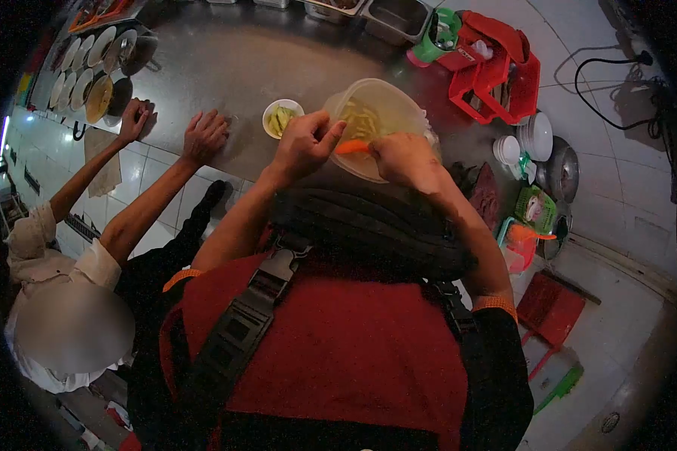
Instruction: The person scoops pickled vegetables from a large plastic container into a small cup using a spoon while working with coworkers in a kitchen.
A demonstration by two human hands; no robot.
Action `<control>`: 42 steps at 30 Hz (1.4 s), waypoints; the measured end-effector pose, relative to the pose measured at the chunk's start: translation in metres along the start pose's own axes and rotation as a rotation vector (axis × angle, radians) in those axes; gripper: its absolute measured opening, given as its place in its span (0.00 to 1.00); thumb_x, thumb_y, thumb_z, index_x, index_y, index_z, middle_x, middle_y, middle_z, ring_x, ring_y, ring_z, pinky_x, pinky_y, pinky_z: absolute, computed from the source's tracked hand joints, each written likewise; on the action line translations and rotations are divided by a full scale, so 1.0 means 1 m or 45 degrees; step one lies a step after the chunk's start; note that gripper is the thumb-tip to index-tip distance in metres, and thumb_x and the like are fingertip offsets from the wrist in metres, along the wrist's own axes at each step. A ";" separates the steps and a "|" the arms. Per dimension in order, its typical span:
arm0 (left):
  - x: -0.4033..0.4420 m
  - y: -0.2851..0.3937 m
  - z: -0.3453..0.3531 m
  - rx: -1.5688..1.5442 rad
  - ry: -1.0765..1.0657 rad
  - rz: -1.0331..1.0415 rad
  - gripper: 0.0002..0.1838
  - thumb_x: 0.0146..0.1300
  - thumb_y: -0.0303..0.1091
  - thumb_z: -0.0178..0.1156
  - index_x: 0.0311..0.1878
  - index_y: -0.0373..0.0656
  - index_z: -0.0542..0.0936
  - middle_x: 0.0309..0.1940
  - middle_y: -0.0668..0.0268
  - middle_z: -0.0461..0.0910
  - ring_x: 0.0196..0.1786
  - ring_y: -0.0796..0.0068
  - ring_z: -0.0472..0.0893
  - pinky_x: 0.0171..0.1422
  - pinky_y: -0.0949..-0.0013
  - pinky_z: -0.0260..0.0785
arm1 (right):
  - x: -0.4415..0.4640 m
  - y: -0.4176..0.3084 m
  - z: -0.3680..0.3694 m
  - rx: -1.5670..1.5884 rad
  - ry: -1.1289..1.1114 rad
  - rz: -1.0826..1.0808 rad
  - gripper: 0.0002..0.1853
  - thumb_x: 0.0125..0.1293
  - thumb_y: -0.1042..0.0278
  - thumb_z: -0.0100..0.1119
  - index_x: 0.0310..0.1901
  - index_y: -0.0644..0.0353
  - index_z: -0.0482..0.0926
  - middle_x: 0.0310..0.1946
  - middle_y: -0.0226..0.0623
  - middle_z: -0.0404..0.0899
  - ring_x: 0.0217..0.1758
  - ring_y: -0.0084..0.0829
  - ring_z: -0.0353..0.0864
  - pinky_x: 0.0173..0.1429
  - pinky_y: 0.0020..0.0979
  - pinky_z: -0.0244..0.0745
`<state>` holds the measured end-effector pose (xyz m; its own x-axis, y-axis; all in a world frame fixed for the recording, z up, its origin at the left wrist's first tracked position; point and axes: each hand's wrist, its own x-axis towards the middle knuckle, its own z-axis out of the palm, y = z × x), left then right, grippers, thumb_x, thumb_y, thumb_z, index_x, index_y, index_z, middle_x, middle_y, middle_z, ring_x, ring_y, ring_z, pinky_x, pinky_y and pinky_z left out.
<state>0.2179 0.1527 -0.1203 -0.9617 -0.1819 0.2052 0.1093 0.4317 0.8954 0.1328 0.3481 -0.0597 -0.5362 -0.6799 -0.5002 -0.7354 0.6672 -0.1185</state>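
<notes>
Upper centre, my right hand [408, 159] pinches an orange utensil [353, 146] over a round translucent plastic tub [405, 109]; whether my left hand [306, 144] grips it, I cannot tell.

The right hand [408, 158] hides part of the orange tool [352, 146]; the top edge crops trays [325, 11]; a co-worker's head [75, 327] is blurred.

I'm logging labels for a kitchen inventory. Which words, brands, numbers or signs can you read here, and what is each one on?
No text can be read in this picture.
Red holder beside the green container: a pale marking, too small and blurred to read.
Plastic tub and small white bowl: no lettering visible.
</notes>
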 end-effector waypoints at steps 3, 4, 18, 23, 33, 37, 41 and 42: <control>-0.009 0.002 0.001 0.020 0.050 0.019 0.22 0.66 0.43 0.63 0.23 0.38 0.70 0.15 0.59 0.66 0.18 0.65 0.66 0.24 0.63 0.58 | -0.010 0.006 -0.006 0.079 0.201 -0.022 0.12 0.67 0.64 0.50 0.41 0.54 0.84 0.33 0.46 0.84 0.40 0.49 0.84 0.46 0.47 0.78; -0.012 0.003 0.002 0.021 0.049 0.020 0.22 0.66 0.43 0.63 0.23 0.38 0.70 0.15 0.59 0.66 0.18 0.65 0.66 0.24 0.63 0.58 | -0.012 0.005 -0.009 0.080 0.202 -0.021 0.12 0.67 0.64 0.50 0.41 0.54 0.84 0.33 0.46 0.84 0.40 0.49 0.84 0.46 0.47 0.78; -0.028 0.014 0.002 0.102 0.131 0.175 0.21 0.65 0.41 0.64 0.22 0.39 0.70 0.15 0.60 0.68 0.17 0.65 0.69 0.23 0.63 0.60 | 0.018 -0.011 0.017 -0.100 0.592 -0.008 0.09 0.63 0.67 0.53 0.40 0.56 0.81 0.28 0.44 0.84 0.32 0.44 0.87 0.33 0.43 0.81; -0.037 0.015 0.001 0.086 0.162 0.179 0.22 0.65 0.42 0.64 0.22 0.40 0.69 0.15 0.60 0.68 0.17 0.66 0.69 0.23 0.62 0.60 | 0.011 -0.013 0.018 -0.061 0.574 -0.030 0.09 0.60 0.71 0.53 0.41 0.59 0.78 0.27 0.50 0.82 0.31 0.48 0.85 0.34 0.45 0.79; -0.045 0.014 0.008 0.099 0.155 0.232 0.21 0.64 0.39 0.65 0.21 0.40 0.68 0.14 0.63 0.64 0.17 0.71 0.65 0.22 0.65 0.57 | 0.002 -0.017 0.023 -0.159 0.463 0.161 0.11 0.65 0.67 0.52 0.48 0.58 0.76 0.30 0.45 0.84 0.34 0.46 0.86 0.37 0.45 0.80; -0.048 0.017 0.010 0.041 0.130 0.219 0.22 0.64 0.39 0.65 0.21 0.40 0.66 0.14 0.62 0.64 0.18 0.70 0.65 0.22 0.65 0.57 | 0.000 -0.016 0.030 -0.145 0.429 0.131 0.11 0.67 0.62 0.53 0.47 0.56 0.78 0.31 0.45 0.84 0.35 0.44 0.86 0.37 0.44 0.80; -0.050 0.021 0.012 0.040 0.118 0.217 0.22 0.64 0.38 0.65 0.21 0.40 0.66 0.14 0.62 0.63 0.18 0.70 0.64 0.22 0.64 0.57 | -0.001 -0.015 0.042 -0.164 0.365 0.143 0.11 0.65 0.62 0.55 0.42 0.57 0.83 0.31 0.44 0.85 0.36 0.43 0.87 0.36 0.43 0.81; -0.050 0.022 0.013 0.008 0.120 0.205 0.22 0.64 0.38 0.65 0.21 0.40 0.66 0.14 0.62 0.63 0.18 0.70 0.64 0.22 0.64 0.56 | -0.002 -0.017 0.043 -0.201 0.374 0.143 0.11 0.64 0.62 0.56 0.41 0.56 0.83 0.31 0.44 0.85 0.36 0.43 0.87 0.37 0.43 0.81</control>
<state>0.2653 0.1830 -0.1156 -0.9041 -0.1918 0.3820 0.2580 0.4675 0.8455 0.1639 0.3516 -0.0937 -0.6966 -0.6790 -0.2319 -0.7080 0.7028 0.0689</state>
